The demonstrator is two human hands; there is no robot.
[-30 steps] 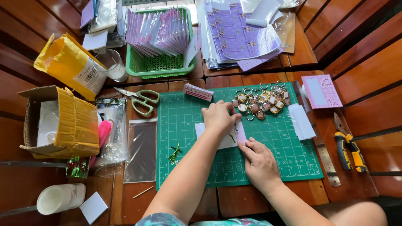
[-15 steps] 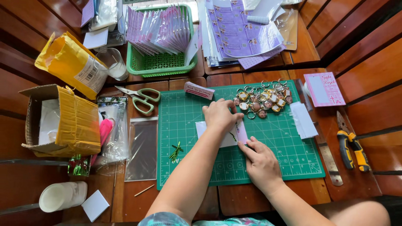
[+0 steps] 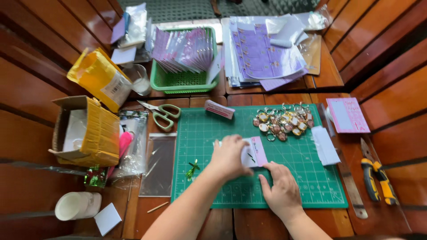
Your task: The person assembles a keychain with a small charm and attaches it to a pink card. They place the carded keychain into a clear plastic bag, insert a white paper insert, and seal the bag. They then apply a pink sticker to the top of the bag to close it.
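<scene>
Both hands on a small pink-and-white card at the centre of the green cutting mat

Left hand (image 3: 230, 156) lies flat on the card (image 3: 252, 152), fingers spread, pressing not pinching; right hand (image 3: 281, 191) touches the card's lower edge with curled fingertips, whether it pinches cannot be told. Card lies flat on the mat (image 3: 311, 186). Pile of keyrings (image 3: 281, 121) near, toward the mat's far edge; scissors (image 3: 161, 114) off the mat's left corner; utility knife (image 3: 377, 180) well apart at right

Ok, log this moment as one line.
left hand: pressing card | right hand: at card's lower edge | under: green mat | nearby: keyrings, scissors
</scene>
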